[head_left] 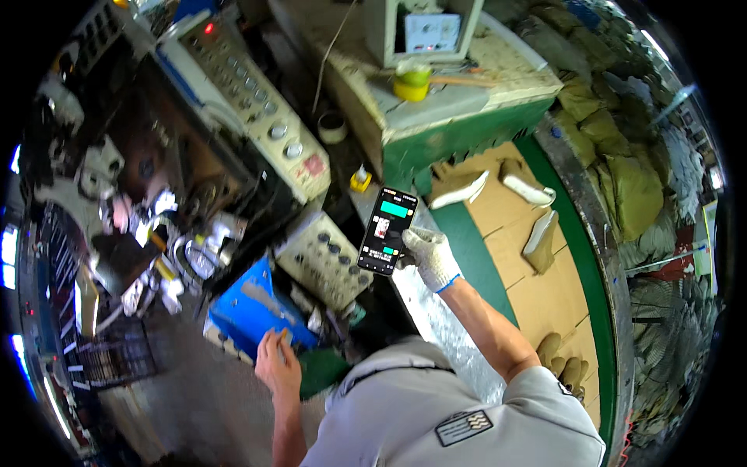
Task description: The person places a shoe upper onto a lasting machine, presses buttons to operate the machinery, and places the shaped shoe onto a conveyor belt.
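My right hand (430,257), in a white knitted glove with a blue cuff edge, grips a smartphone (387,232). The phone's lit screen faces up and shows a chat-like page with green blocks. My left hand (278,364) is bare and hangs beside a blue metal box (261,307). Its fingers are bent together, with a small yellowish bit at their tips that I cannot make out. Right of the phone, tan shoes with white soles, such as this shoe (459,189) and another shoe (540,241), lie on cardboard (498,233).
At left stands a machine with a control panel (257,101) of knobs and a red light. A second knob panel (323,261) sits lower. A worn cabinet (467,128) carries a yellow tape roll (411,82). Olive sacks (615,148) are piled far right.
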### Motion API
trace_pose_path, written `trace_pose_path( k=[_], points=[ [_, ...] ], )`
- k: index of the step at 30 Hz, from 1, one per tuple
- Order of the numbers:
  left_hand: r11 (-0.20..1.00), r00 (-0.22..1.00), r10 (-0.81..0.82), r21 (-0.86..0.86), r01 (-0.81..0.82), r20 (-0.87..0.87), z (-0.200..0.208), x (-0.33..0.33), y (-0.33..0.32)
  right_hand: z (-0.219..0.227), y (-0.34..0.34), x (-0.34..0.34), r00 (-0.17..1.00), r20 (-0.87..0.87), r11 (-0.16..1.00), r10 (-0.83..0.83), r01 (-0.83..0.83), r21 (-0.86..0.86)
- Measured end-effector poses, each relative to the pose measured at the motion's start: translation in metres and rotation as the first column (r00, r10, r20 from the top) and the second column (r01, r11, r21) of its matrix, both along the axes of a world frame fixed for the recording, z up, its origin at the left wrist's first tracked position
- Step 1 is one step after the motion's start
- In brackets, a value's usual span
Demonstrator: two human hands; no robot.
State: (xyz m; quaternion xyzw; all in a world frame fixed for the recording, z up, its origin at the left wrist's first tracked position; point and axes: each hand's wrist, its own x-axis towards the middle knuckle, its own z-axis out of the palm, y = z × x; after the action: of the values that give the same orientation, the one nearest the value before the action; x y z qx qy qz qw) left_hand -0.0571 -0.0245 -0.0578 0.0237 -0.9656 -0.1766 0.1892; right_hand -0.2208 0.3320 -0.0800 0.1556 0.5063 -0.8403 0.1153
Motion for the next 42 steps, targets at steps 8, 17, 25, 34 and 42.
trace_pose_path(
  k=[8, 17, 25, 34, 42],
  points=[
    [0.989, 0.992, 0.104, -0.114, -0.096, 0.072, -0.049, 0.003, 0.010, 0.050, 0.137, -0.187, 0.879, -0.456, 0.898, -0.140, 0.306, 0.315],
    [0.978, 0.971, 0.206, -0.045, -0.202, 0.119, -0.042, -0.003, 0.024, 0.100, 0.195, -0.300, 0.748, -0.557, 0.872, -0.360, 0.482, 0.083],
    [0.724, 0.982, 0.006, 0.677, -0.133, 0.186, -0.043, -0.143, 0.082, 0.051, 0.204, -0.254, 0.791, -0.422, 0.852, -0.444, 0.518, 0.073],
    [0.868, 0.897, -0.437, 0.293, 0.402, 0.064, 0.054, -0.511, 0.314, -0.012, 0.239, -0.103, 0.896, -0.325, 0.732, -0.302, 0.436, 0.523],
    [0.941, 0.913, -0.332, 0.149, 0.303, 0.239, 0.082, -0.586, 0.388, 0.000, 0.276, -0.023, 0.865, -0.141, 0.788, -0.482, 0.498, 0.361]
  ],
)
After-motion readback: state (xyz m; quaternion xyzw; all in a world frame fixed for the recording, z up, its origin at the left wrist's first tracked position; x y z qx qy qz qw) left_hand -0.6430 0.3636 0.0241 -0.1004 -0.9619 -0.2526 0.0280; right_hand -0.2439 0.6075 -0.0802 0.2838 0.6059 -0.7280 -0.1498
